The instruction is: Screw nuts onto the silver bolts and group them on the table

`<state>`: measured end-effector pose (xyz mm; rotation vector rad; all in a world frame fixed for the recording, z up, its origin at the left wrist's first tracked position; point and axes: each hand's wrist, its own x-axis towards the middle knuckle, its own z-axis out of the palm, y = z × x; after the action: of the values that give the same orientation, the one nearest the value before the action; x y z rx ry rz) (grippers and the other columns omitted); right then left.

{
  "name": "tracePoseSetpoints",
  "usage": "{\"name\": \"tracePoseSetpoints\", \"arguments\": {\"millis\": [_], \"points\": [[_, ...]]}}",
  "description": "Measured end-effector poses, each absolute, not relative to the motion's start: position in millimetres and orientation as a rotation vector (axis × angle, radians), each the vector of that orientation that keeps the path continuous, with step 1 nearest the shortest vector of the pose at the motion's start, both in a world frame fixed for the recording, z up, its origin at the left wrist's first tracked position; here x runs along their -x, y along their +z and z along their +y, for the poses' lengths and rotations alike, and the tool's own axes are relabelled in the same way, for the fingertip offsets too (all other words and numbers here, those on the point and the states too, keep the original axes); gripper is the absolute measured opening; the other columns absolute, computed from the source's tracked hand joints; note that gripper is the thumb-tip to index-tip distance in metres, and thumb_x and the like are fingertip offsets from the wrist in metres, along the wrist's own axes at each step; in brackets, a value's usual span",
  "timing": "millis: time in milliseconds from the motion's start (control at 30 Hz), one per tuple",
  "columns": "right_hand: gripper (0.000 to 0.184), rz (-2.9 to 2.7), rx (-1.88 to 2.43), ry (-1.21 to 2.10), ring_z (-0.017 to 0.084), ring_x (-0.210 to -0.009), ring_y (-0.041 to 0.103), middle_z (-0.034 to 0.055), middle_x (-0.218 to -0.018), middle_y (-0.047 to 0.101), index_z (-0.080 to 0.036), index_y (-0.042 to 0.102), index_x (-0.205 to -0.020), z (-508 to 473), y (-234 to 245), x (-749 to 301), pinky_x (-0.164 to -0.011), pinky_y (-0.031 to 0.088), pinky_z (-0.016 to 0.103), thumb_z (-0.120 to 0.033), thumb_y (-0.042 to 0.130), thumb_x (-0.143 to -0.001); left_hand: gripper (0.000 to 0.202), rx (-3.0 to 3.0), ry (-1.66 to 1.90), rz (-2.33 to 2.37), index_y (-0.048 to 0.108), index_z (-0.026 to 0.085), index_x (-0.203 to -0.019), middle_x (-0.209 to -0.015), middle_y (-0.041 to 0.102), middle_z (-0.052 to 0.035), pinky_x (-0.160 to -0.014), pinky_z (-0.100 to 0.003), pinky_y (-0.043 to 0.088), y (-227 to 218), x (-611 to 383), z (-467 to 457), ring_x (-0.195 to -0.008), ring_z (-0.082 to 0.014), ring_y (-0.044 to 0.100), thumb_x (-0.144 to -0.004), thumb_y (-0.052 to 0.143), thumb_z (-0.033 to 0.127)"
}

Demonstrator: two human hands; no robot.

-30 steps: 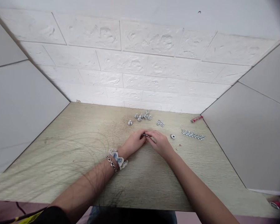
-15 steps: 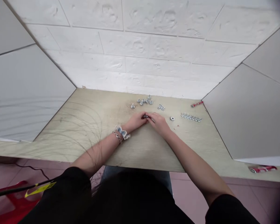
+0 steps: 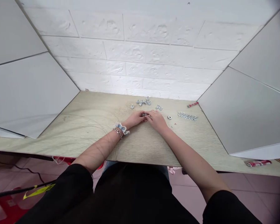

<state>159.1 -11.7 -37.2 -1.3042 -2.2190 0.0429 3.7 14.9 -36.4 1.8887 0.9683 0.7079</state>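
Over the middle of the table (image 3: 88, 124), my left hand (image 3: 137, 118) is closed, pinching a small shiny metal bolt (image 3: 144, 114). The fingers of my right hand (image 3: 156, 119) close on the same bolt from the other side, and the fingertips of both hands meet around it. Much of the bolt is hidden by the fingers. Just behind my hands stands a group of bolts with washers (image 3: 143, 102), and one such bolt (image 3: 132, 106) sits apart to the left. A small pile of nuts (image 3: 159, 107) lies behind my right hand.
To the right are a single round washer (image 3: 169, 117) and a row of screws (image 3: 188, 116). One red tube (image 3: 192, 104) lies by the right panel (image 3: 254, 112), another red tube (image 3: 258, 163) near the table's front edge. A white brick-pattern wall (image 3: 135, 59) closes off the back.
The view has tilted and shifted a little. Both hands stay together at the same spot, still on the bolt, with slight finger movement. The parts on the table look unmoved.
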Motion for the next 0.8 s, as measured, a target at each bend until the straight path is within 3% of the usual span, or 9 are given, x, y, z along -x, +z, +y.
{"name": "tracePoseSetpoints", "arguments": {"millis": [167,333,433,600,800], "points": [[0.021,-2.257,1.308,-0.151,0.021,-0.089,0.054,0.0085,-0.092,0.062,-0.015,0.058,-0.097,-13,-38,-155,-0.086,0.032,0.035,-0.025,0.041,-0.089,0.024,-1.804,0.715,0.956,0.061,0.011,-0.091,-0.068,0.062,-0.0019,-0.057,-0.02,0.043,-37,-4,15,-0.059,-0.0099,0.054,-0.072,0.049,0.02],[0.039,-2.249,1.436,-0.279,0.02,-0.075,0.055,0.0095,-0.077,0.062,-0.014,0.059,-0.079,-16,-38,-147,-0.08,0.032,0.036,-0.036,0.03,-0.093,0.015,-1.83,0.709,0.968,0.061,0.012,-0.074,-0.06,0.057,0.0015,-0.051,-0.018,0.039,-32,-1,13,-0.054,-0.008,0.049,-0.069,0.048,0.018],[0.035,-2.171,1.448,-0.194,0.02,-0.074,0.055,0.0084,-0.075,0.062,-0.014,0.057,-0.08,-17,-37,-145,-0.078,0.033,0.035,-0.036,0.032,-0.092,0.016,-1.821,0.738,0.97,0.06,0.012,-0.075,-0.06,0.057,0.0013,-0.05,-0.018,0.037,-31,-1,11,-0.053,-0.0078,0.048,-0.071,0.048,0.022],[0.023,-1.994,1.249,0.193,0.017,-0.079,0.055,0.0061,-0.088,0.061,-0.015,0.051,-0.104,-12,-42,-151,-0.074,0.04,0.029,-0.024,0.043,-0.085,0.02,-1.744,0.729,1.0,0.06,0.011,-0.084,-0.061,0.058,-0.0002,-0.051,-0.019,0.04,-27,-3,8,-0.054,-0.0089,0.051,-0.074,0.049,0.025],[0.02,-2.066,1.139,0.316,0.016,-0.085,0.056,0.0057,-0.098,0.061,-0.017,0.055,-0.1,-7,-44,-158,-0.078,0.042,0.028,-0.017,0.045,-0.083,0.018,-1.799,0.725,1.048,0.06,0.012,-0.083,-0.065,0.062,-0.0009,-0.054,-0.021,0.043,-25,-3,8,-0.056,-0.01,0.054,-0.074,0.051,0.026]]}}
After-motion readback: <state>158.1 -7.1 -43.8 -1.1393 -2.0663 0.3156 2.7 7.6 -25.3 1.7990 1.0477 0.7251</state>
